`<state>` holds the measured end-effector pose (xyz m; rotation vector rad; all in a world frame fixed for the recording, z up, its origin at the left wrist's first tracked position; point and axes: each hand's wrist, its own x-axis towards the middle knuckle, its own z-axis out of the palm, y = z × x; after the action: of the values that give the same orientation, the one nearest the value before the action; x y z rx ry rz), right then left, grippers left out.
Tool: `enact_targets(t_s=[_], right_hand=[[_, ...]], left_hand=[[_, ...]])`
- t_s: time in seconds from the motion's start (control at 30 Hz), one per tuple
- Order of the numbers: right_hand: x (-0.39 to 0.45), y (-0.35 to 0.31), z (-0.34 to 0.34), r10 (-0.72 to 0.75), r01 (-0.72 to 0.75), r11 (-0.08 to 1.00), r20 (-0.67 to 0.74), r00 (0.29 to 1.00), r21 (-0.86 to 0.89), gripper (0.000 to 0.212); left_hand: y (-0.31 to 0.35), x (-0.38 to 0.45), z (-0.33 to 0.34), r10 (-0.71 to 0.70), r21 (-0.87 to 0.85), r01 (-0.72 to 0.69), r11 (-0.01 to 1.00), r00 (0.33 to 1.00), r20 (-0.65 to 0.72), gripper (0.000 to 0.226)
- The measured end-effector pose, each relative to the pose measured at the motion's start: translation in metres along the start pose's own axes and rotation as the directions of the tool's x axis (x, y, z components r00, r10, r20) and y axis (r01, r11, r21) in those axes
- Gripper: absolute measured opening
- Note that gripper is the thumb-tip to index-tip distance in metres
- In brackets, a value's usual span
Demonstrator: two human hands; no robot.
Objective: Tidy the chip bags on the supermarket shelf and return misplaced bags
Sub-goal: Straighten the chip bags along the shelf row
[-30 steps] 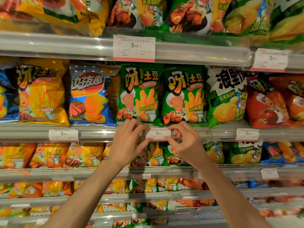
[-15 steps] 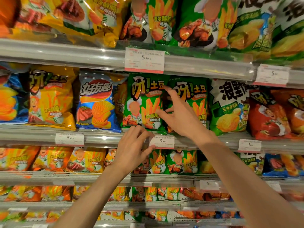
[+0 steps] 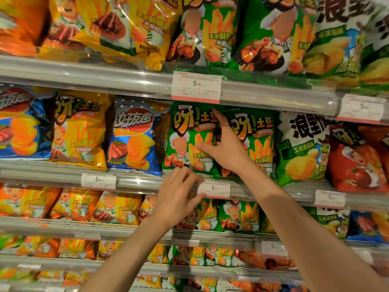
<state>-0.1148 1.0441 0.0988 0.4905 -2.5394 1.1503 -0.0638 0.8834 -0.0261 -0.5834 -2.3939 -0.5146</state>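
Note:
Two green chip bags stand side by side on the middle shelf, the left green bag and the right green bag. My right hand is spread open between them, thumb on the left bag, index finger pointing up along the gap. My left hand rests below at the shelf rail, fingertips touching the white price tag; it holds nothing. A blue ridged-chip bag stands left of the green bags, with a yellow bag beyond it.
A green-white corn bag and a red tomato bag stand to the right. Upper shelf holds yellow and green bags over a large price tag. Lower shelves carry several small orange, yellow and green bags.
My right hand left the price tag and rose to the two green bags, fingers spreading between them. My left hand stayed at the rail by the tag. The view moved closer and upward.

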Motion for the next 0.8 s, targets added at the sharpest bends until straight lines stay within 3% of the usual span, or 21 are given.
enact_targets(t_s=[0.23, 0.37, 0.47, 0.6, 0.7, 0.8], right_hand=[[-0.004, -0.002, 0.001, 0.014, -0.013, 0.998, 0.027, 1.0, -0.062, 0.103], [-0.018, 0.001, -0.008, 0.009, -0.012, 0.998, 0.044, 0.999, 0.06, 0.098], [-0.035, 0.009, -0.029, -0.002, 0.005, 0.992, -0.022, 1.0, 0.128, 0.075], [-0.06, 0.036, -0.064, -0.051, 0.038, 0.997, -0.222, 0.974, -0.064, 0.036], [-0.069, 0.062, -0.085, -0.011, -0.033, 0.989, -0.298, 0.954, -0.145, 0.044], [-0.071, 0.078, -0.099, 0.075, -0.109, 0.987, -0.254, 0.964, -0.121, 0.066]], left_hand=[[0.0, 0.0, 0.001, 0.0, -0.008, 0.0, 1.0, 1.0, -0.001, 0.037], [0.003, -0.002, -0.002, 0.017, 0.01, -0.017, 1.0, 1.0, 0.001, 0.035], [0.008, -0.005, -0.003, 0.037, 0.051, -0.037, 0.998, 0.999, -0.009, 0.033], [0.017, -0.002, 0.0, 0.069, 0.075, -0.068, 0.995, 0.998, -0.012, 0.037], [0.023, 0.004, 0.005, 0.118, 0.067, -0.116, 0.991, 0.993, -0.019, 0.038], [0.026, 0.007, 0.009, 0.094, 0.061, -0.091, 0.994, 0.995, -0.038, 0.039]])
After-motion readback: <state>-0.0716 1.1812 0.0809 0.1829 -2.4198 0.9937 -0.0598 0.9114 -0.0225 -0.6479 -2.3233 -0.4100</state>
